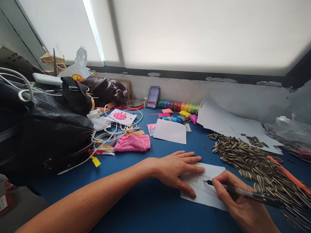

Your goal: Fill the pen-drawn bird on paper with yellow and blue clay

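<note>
My right hand [239,197] is closed around a dark, see-through pen [252,193]. The pen's tip meets a small white sheet of paper [206,198] on the blue table. Thin black lines on that sheet form a curved outline with a dot and some fine marks inside it. Flat on the left part of the sheet lies my left hand [178,170], fingers spread and holding nothing. Part of the drawing is hidden by my hands.
Striped sunflower seeds [250,158] lie heaped at the right with an orange strip [289,174]. White sheets [218,113], a blank card [170,131], colourful clay packs [184,113] and a phone [153,97] stand behind. A pink cloth [132,143], cables and a black bag [46,136] occupy the left.
</note>
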{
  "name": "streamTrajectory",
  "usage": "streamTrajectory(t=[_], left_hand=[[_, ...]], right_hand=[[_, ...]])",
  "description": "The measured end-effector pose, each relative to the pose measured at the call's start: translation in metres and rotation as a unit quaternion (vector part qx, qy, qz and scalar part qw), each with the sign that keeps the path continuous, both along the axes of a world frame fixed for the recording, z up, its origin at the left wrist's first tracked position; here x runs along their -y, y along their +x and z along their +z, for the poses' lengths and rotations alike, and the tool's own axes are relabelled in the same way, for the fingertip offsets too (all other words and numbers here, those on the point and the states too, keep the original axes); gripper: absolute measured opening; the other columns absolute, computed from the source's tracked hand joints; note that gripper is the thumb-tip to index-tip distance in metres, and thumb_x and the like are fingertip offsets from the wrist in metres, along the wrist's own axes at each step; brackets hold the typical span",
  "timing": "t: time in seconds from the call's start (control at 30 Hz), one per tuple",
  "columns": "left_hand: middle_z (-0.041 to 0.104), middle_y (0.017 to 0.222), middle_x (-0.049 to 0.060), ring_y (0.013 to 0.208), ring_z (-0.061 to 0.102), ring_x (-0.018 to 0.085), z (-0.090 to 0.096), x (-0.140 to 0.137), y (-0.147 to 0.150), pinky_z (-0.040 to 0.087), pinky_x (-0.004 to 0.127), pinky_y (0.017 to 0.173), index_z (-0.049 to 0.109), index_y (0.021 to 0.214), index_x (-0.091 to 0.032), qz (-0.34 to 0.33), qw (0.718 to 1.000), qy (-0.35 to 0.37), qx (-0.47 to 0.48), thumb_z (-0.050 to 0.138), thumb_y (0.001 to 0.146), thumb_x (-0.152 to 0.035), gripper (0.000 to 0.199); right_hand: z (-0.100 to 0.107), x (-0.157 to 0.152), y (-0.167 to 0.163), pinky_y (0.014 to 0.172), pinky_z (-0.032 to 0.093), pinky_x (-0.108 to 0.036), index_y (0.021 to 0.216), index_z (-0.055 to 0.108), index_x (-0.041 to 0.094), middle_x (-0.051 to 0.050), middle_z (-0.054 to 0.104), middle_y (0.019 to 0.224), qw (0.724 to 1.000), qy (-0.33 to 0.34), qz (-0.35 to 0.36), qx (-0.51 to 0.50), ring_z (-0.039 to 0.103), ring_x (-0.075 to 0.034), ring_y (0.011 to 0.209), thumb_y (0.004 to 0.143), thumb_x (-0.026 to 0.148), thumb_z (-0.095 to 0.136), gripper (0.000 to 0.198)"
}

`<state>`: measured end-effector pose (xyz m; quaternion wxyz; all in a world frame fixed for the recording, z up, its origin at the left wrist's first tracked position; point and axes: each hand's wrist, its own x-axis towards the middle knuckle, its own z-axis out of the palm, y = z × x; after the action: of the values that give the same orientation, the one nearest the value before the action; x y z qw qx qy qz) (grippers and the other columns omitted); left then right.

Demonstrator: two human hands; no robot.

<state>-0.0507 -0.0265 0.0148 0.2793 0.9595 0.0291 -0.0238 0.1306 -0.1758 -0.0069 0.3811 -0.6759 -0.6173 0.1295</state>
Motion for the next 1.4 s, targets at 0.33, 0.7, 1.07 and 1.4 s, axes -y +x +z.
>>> streamTrajectory(t=[0.33, 0.7, 1.07, 1.4], left_hand=[[0.012, 0.16, 0.01, 0.149, 0.001, 0.024, -0.001, -0.001, 0.0, 0.003, 0.043, 0.119, 0.032, 0.149, -0.02, 0.0, 1.0, -0.011, 0.006, 0.054, 0.086, -0.06, 0.078], [0.012, 0.16, 0.009, 0.149, 0.001, 0.024, -0.001, 0.0, 0.0, 0.003, 0.043, 0.119, 0.032, 0.149, -0.02, 0.001, 1.0, -0.009, 0.001, 0.055, 0.086, -0.059, 0.077], [0.012, 0.16, 0.01, 0.149, 0.001, 0.025, 0.0, 0.0, 0.0, 0.004, 0.044, 0.119, 0.032, 0.149, -0.019, 0.0, 1.0, -0.007, 0.002, 0.055, 0.087, -0.057, 0.077], [0.011, 0.16, 0.009, 0.149, 0.0, 0.025, 0.0, 0.0, 0.0, 0.004, 0.045, 0.119, 0.031, 0.149, -0.02, -0.002, 1.0, -0.006, 0.0, 0.056, 0.086, -0.057, 0.077]], right_hand=[[0.014, 0.004, -0.018, 0.045, 0.036, -0.024, 0.063, 0.049, 0.025, 0.005, 0.043, 0.054, 0.996, 0.001, -0.091, -0.004, 0.042, -0.013, 0.048, 0.088, 0.041, 0.048, 0.029], [0.014, 0.003, -0.017, 0.048, 0.037, -0.025, 0.065, 0.052, 0.025, 0.004, 0.047, 0.055, 0.997, -0.002, -0.071, -0.022, 0.044, -0.014, 0.049, 0.088, 0.04, 0.05, 0.027], [0.013, 0.002, -0.016, 0.048, 0.038, -0.024, 0.063, 0.05, 0.025, 0.004, 0.047, 0.056, 0.998, 0.003, -0.066, -0.003, 0.045, -0.013, 0.051, 0.088, 0.04, 0.05, 0.028], [0.011, 0.004, -0.013, 0.043, 0.036, -0.024, 0.062, 0.051, 0.025, 0.004, 0.043, 0.052, 0.996, 0.007, -0.09, 0.005, 0.042, -0.013, 0.046, 0.087, 0.042, 0.05, 0.03]])
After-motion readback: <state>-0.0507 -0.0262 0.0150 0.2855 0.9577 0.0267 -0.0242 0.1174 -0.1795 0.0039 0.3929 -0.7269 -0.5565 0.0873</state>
